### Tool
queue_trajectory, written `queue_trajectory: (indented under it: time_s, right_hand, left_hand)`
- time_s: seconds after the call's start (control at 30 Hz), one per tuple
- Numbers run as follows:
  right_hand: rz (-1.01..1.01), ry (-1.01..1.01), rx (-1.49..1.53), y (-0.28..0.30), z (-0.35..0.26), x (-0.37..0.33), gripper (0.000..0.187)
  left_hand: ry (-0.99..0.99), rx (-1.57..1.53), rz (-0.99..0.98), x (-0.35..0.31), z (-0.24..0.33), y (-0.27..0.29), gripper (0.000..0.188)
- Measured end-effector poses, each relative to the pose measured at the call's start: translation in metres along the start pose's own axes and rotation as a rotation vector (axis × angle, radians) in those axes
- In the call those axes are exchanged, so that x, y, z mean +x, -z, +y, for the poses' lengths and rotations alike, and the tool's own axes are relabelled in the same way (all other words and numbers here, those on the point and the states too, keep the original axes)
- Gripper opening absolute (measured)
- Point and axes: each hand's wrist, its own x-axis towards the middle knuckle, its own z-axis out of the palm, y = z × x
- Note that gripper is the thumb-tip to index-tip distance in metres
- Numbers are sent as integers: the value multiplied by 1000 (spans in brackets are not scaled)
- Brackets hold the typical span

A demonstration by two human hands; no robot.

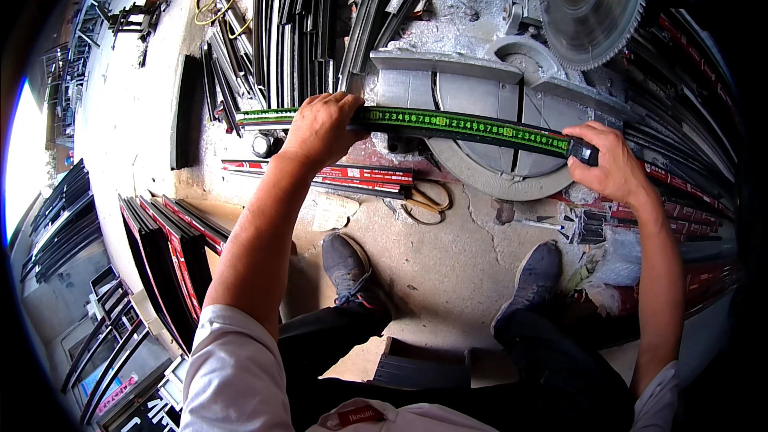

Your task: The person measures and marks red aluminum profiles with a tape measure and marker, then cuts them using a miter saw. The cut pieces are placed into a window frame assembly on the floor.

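Your shoes [352, 268] at 6 o'clock on concrete floor [448, 256]. Your left hand [320, 128] at 10 o'clock, fingers curled, pressing green tape measure [464, 124] onto dark strip [264, 116]. Your right hand [612, 164] at 2 o'clock grips tape case. Beyond, 12 o'clock: miter saw base [480, 96]; toothed blade [592, 12] at 1 o'clock

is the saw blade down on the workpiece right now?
No. The circular saw blade is raised behind the saw table, while both hands stretch a green tape measure across the front.
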Motion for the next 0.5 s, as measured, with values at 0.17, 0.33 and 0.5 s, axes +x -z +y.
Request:
queue_trajectory:
  time_s: [0.17,0.33,0.5]
  right_hand:
    - [-25,-39,24,2,-4,7,45]
    - [-42,-62,-4,5,-8,12,46]
    - [-55,-6,-60,6,3,11,49]
  left_hand:
    - [-9,-16,2,-1,-2,3,44]
    - [-3,-20,-11,1,-2,3,44]
    - [-17,-59,-10,5,-1,4,38]
